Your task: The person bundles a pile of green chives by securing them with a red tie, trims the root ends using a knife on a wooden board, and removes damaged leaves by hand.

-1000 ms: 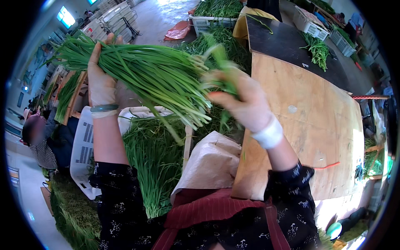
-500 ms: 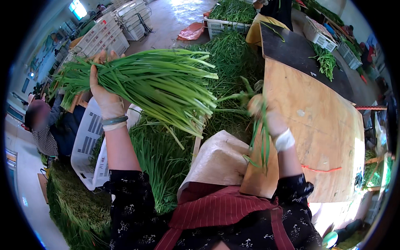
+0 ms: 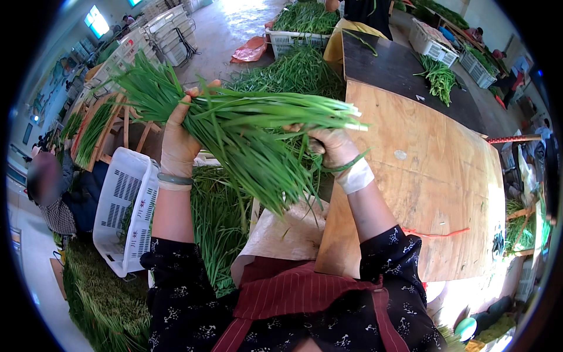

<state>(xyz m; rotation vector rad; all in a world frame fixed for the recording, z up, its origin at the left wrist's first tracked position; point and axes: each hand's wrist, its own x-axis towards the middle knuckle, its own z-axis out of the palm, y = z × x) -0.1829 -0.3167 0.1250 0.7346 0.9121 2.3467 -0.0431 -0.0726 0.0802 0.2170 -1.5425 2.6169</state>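
Observation:
A large bunch of garlic chives is raised in front of me, its pale cut ends pointing right and many blades drooping below. My left hand, in a thin glove, is wrapped round its leafy part. My right hand, also gloved, has its fingers curled into the blades near the cut ends; some fingertips are hidden behind the greens. One loose blade lies across the right wrist. Under the bunch, a heap of chives lies by my apron.
A wooden board table with a red string stands at my right. To my left is a white plastic crate, with another person beyond it. More chives are piled ahead, before a filled crate.
My right hand has moved left from above the board into the bunch, and the loose strands it trailed have mostly gone from view. The bunch has fanned apart, part of it hanging lower.

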